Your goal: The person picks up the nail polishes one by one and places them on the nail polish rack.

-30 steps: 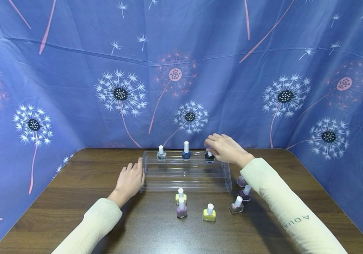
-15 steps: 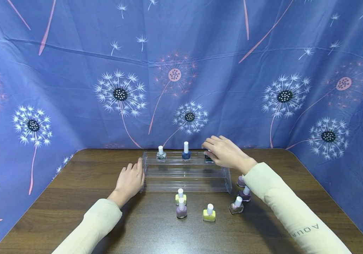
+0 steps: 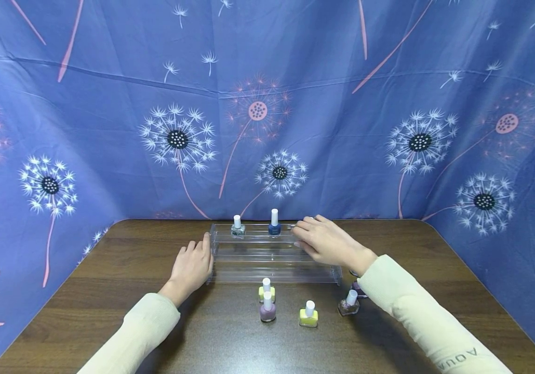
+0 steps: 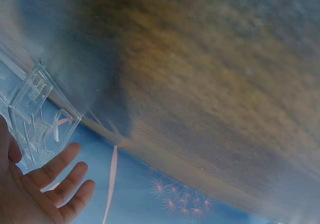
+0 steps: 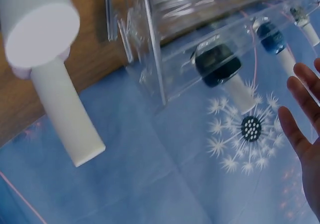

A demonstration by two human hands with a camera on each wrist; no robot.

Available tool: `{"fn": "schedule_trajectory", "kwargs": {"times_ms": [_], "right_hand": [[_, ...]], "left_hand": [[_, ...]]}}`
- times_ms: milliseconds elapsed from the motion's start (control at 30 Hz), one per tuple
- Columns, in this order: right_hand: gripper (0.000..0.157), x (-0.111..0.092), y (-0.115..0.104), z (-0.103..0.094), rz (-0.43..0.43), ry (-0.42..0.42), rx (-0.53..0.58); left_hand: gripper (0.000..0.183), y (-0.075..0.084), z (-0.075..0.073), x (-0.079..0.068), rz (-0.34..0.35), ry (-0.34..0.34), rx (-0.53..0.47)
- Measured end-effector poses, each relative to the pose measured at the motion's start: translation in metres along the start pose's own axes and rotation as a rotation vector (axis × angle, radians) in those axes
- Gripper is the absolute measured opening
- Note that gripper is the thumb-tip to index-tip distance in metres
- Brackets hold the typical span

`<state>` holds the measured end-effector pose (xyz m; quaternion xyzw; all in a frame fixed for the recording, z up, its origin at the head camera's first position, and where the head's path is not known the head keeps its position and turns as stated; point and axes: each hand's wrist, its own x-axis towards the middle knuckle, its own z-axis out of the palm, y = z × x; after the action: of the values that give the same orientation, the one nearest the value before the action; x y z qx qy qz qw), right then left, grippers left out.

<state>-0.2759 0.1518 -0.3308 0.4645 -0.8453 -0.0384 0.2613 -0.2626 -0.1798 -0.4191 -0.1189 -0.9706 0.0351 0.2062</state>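
Observation:
A clear acrylic tiered rack (image 3: 272, 272) stands on the table. My left hand (image 3: 191, 265) rests against its left end, fingers loosely extended in the left wrist view. On the top tier stand a glittery clear nail polish bottle (image 3: 238, 230) and a blue nail polish bottle (image 3: 274, 228). Further right on that tier, a dark nail polish bottle (image 5: 219, 66) shows in the right wrist view. In the head view my right hand (image 3: 328, 241) hides it. The right hand's fingers are relaxed, apart from the dark bottle, with nothing held.
In front of the rack stand two yellow nail polish bottles, one nearer the right (image 3: 308, 317) and one behind a mauve bottle (image 3: 268, 312). A glittery brown bottle (image 3: 349, 304) and a purple bottle (image 3: 360, 290) stand by the right sleeve. A patterned blue cloth (image 3: 342, 130) hangs behind the table.
My right hand has left the dark nail polish bottle's cap and come down and nearer, in front of the top tier. The left hand stays at the rack's end.

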Motion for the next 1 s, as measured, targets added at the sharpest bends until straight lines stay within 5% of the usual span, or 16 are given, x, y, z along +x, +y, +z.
{"fn": "schedule_trajectory", "kwargs": {"times_ms": [1000], "right_hand": [[0.018,0.002,-0.051,0.007,-0.181,-0.045,0.009]], "left_hand": [[0.051,0.0,0.001,-0.001,0.004,0.048,0.001]]}}
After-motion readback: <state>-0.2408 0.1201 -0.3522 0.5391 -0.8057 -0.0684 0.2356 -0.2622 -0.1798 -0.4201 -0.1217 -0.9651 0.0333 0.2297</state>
